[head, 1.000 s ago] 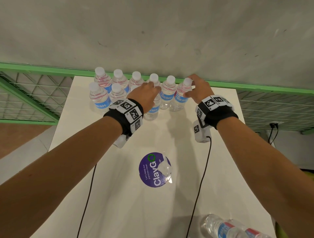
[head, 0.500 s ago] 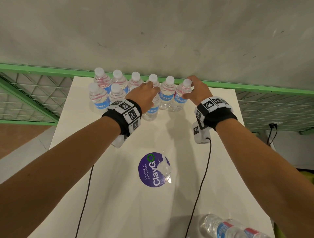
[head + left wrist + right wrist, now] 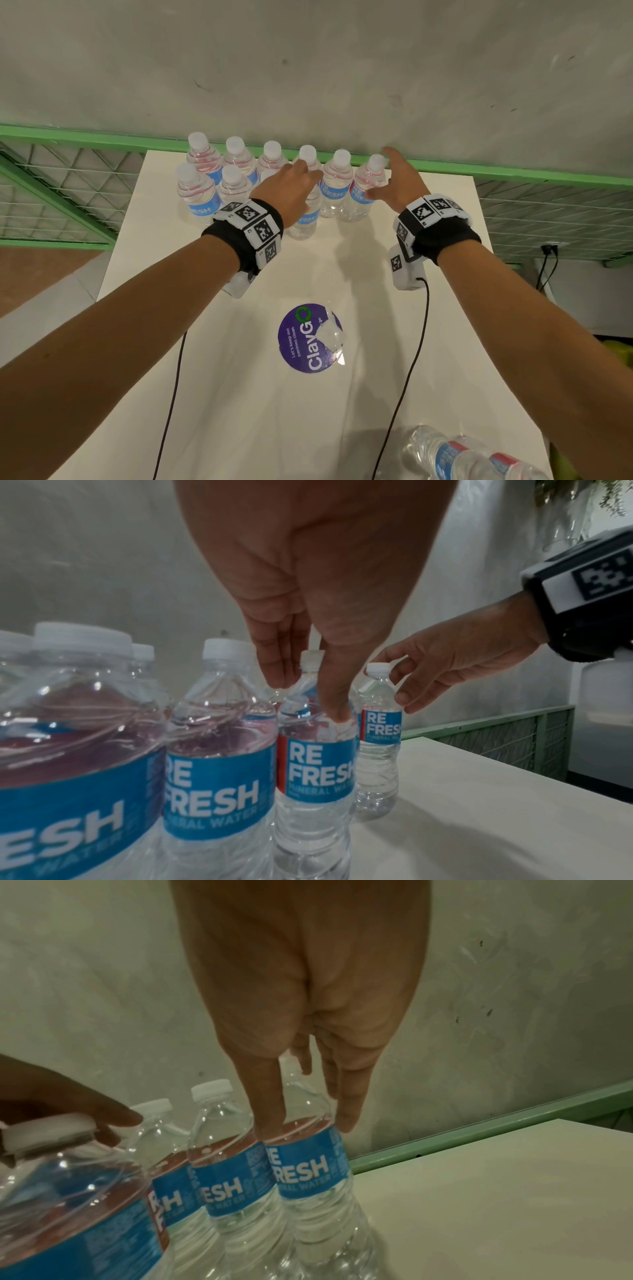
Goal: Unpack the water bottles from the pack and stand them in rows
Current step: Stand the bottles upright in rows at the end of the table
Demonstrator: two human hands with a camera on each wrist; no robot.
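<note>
Touching upright bottles (image 3: 337, 186) with both hands spread

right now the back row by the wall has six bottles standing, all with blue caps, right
No: the caps are white, not blue. The head view shows six bottles standing in the back row by the wall.

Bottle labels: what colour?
Blue with white lettering and a red edge strip, on the bottle labels; clearest in left wrist view.

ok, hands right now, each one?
Left hand: fingers straight, tips on a front-row bottle.
Right hand: open, fingers around the end bottle, not gripping.
</note>
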